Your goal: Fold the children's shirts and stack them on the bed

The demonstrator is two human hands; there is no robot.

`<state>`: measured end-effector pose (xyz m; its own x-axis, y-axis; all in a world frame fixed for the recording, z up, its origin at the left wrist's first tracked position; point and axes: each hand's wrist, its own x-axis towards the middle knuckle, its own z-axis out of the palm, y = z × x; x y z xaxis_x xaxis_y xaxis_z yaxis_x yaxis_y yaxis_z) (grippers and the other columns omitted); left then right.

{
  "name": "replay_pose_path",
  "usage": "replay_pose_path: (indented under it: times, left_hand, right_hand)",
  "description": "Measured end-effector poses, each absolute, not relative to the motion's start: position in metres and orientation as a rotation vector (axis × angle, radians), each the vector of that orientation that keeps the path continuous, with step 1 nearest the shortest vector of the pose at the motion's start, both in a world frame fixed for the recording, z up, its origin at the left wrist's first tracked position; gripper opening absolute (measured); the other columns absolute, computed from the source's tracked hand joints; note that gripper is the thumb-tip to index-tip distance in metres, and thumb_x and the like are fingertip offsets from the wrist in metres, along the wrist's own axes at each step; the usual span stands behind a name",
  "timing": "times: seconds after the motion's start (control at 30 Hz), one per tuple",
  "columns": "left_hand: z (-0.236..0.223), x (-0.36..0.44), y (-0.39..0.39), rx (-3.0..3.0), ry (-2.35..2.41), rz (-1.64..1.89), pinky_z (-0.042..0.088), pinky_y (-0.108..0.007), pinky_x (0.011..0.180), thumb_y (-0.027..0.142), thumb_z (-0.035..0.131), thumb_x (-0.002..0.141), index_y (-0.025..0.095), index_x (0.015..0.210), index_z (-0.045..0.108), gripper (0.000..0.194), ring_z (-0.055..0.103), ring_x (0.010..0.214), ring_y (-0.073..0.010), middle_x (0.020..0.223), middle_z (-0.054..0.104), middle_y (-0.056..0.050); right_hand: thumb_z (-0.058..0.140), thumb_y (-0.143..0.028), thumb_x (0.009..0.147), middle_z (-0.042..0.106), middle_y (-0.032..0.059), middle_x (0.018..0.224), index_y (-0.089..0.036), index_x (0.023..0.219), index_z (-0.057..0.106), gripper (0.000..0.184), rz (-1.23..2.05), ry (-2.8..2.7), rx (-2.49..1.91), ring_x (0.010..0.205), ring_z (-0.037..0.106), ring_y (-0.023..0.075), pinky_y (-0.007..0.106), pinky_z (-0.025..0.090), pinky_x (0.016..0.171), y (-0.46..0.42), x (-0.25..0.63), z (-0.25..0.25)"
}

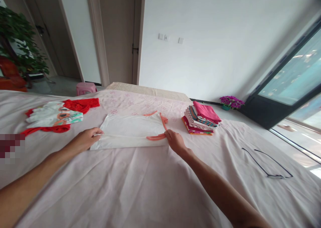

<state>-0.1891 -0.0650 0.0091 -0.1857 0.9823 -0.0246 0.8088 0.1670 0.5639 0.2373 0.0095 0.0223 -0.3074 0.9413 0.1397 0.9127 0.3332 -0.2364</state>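
Note:
A white sleeveless top (130, 127) with orange trim lies across the middle of the bed, its near side folded over. My left hand (89, 138) pinches the folded edge at the left end. At the right end, my right hand (175, 141) grips the same fold beside the orange trim. Both hands are closed on the cloth, and the fingertips are partly hidden. Right of the top stands a stack of folded clothes (200, 121), with a bright pink piece uppermost. A crumpled white and red printed garment (55, 116) lies to the left.
Eyeglasses (276, 176) rest on the pale sheet (140, 191) at the right. A pink stool (86, 88) stands beyond the bed, and purple flowers (232, 102) sit near the glass door. A leafy plant (21, 40) is at the far left.

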Motion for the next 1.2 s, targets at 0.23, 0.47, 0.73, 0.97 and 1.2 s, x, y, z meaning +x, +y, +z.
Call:
replay_pose_path:
  times: [0.23,0.47,0.73,0.97,1.2]
  left_hand:
    - [-0.005,-0.187,-0.030,1.768,2.299,0.518,0.046,-0.028,0.072,0.039,0.041,0.082,0.022,0.105,0.064,0.037,0.068,0.085,-0.0229,0.093,0.073,-0.005]
    - [0.000,-0.167,-0.035,1.838,2.458,0.499,0.044,-0.030,0.068,0.039,0.034,0.093,0.022,0.112,0.061,0.038,0.068,0.087,-0.0244,0.100,0.074,-0.009]
    - [0.010,-0.149,-0.044,2.031,2.659,0.443,0.043,-0.045,0.090,0.041,0.031,0.096,0.015,0.121,0.061,0.046,0.062,0.103,-0.0307,0.113,0.065,-0.017]
    - [0.004,-0.092,-0.036,2.523,1.768,0.701,0.036,-0.035,0.111,0.041,0.027,0.099,0.015,0.133,0.055,0.051,0.050,0.129,-0.0196,0.137,0.058,-0.010]
    - [-0.031,-0.100,-0.018,2.433,2.023,0.337,0.020,-0.047,0.117,0.048,0.033,0.097,0.019,0.147,0.043,0.059,0.028,0.145,-0.0280,0.156,0.035,-0.012]
  right_hand:
    - [0.026,-0.042,0.103,0.073,0.0113,0.097,-0.023,0.104,0.063,0.042,0.039,-2.374,-1.887,0.088,0.068,0.0246,0.030,0.036,0.070,0.025,0.225,0.022]
    - [0.023,-0.045,0.103,0.072,0.0139,0.100,-0.022,0.110,0.061,0.045,-0.004,-2.373,-1.951,0.089,0.069,0.0262,0.033,0.040,0.073,0.036,0.218,0.021]
    - [0.034,-0.038,0.102,0.072,0.0114,0.103,-0.021,0.106,0.063,0.034,-0.087,-2.336,-1.816,0.096,0.066,0.0247,0.035,0.042,0.082,0.038,0.221,0.026]
    - [0.037,-0.036,0.102,0.050,0.0144,0.144,-0.015,0.141,0.048,0.045,-0.021,-2.568,-1.099,0.136,0.041,0.0245,0.042,0.032,0.111,0.003,0.193,0.019]
    - [0.034,-0.045,0.102,0.033,0.0154,0.155,-0.014,0.152,0.031,0.059,-0.072,-2.716,-1.049,0.145,0.029,0.0261,0.049,0.024,0.119,0.012,0.201,-0.011]
